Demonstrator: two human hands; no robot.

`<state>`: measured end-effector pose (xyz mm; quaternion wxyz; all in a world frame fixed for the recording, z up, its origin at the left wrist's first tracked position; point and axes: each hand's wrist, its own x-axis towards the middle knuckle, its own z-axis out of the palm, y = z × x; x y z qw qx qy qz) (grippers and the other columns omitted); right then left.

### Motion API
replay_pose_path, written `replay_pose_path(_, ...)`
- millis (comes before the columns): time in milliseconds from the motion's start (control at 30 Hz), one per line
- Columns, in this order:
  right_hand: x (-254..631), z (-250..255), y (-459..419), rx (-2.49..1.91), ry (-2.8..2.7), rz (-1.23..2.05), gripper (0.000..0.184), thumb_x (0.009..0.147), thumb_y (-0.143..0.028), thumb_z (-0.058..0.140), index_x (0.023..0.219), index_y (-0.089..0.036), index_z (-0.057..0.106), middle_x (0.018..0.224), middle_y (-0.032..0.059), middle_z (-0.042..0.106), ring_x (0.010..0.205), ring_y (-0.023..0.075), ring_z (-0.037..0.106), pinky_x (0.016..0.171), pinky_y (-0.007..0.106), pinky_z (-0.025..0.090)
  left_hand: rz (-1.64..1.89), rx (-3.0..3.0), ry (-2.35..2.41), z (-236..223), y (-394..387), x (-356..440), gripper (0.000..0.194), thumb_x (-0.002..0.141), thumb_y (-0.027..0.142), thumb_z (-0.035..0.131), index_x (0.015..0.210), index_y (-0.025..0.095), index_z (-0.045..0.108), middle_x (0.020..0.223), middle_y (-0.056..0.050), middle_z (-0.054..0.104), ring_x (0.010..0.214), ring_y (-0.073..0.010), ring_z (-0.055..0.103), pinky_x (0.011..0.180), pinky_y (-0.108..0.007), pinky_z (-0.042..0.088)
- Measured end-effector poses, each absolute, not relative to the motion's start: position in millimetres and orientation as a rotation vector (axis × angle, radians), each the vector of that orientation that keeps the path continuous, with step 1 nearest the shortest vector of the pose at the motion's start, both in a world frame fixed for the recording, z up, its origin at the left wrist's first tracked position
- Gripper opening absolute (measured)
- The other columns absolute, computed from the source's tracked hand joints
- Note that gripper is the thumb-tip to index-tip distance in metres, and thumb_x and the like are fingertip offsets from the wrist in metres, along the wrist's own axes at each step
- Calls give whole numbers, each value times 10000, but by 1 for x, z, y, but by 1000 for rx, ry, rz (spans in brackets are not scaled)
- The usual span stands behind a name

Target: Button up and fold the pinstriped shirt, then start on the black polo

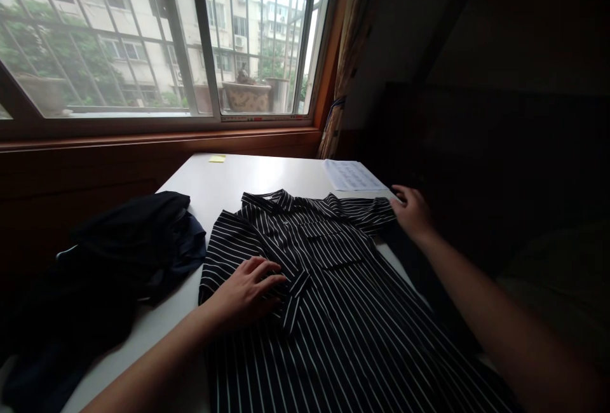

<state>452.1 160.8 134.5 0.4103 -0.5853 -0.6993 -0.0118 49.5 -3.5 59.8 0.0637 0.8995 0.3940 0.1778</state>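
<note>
The striped shirt (343,330) lies spread beneath the left hand (255,287).

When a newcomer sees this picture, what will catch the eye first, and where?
Probably the black shirt with white stripes, spread over the white table, with the left hand on it and the right hand at the end of one sleeve. The bright window behind the table likely comes next, then the dark clothes heaped at the left.
</note>
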Motion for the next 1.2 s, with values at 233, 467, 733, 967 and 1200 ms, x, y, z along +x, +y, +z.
replay_pose_path(233, 433, 73, 77, -1230, -2471, 188, 360, 953, -357, 541, 1298, -286, 614, 1370, 65, 572, 1277, 265, 520, 1108, 480, 425, 538, 2799, 1176, 59, -5, 49, 443, 940, 313, 616, 1370, 294, 512, 1406, -62, 522, 1305, -288, 438, 1087, -539, 433)
replay_pose_path(467, 453, 46, 17, -1346, -2582, 222, 441, 981, -458, 481, 1398, -328, 545, 1513, 45, 470, 1410, 279, 400, 1157, 516, 359, 504, 2871, 970, 82, -26, 73, 397, 924, 366, 639, 1310, 299, 571, 1336, -49, 570, 1303, -277, 454, 1178, -556, 307)
replay_pose_path(733, 491, 33, -7, -1564, -2469, -86, 443, 971, -513, 469, 1357, -326, 583, 1464, 51, 528, 1334, 304, 480, 1046, 506, 480, 191, 2943, 805, 81, -85, 88, 410, 946, 528, 541, 1265, 277, 593, 1193, -46, 634, 1109, -244, 570, 1049, -472, 444)
replay_pose_path(967, 511, 25, -25, -1598, -2359, -435, 403, 994, -379, 385, 1301, -265, 618, 1347, 93, 597, 993, 268, 642, 865, 437, 562, 348, 2684, 1663, 41, -123, 37, 484, 844, 242, 639, 1311, 339, 557, 1281, -48, 595, 1120, -275, 562, 868, -399, 563)
replay_pose_path(1200, 506, 23, -32, -1801, -2295, -360, 449, 976, -264, 326, 1351, -276, 573, 1064, 98, 670, 726, 239, 689, 614, 377, 572, 402, 2483, 1877, 37, -137, 24, 439, 884, 212, 544, 1293, 369, 572, 1291, -46, 590, 1090, -274, 570, 808, -392, 578)
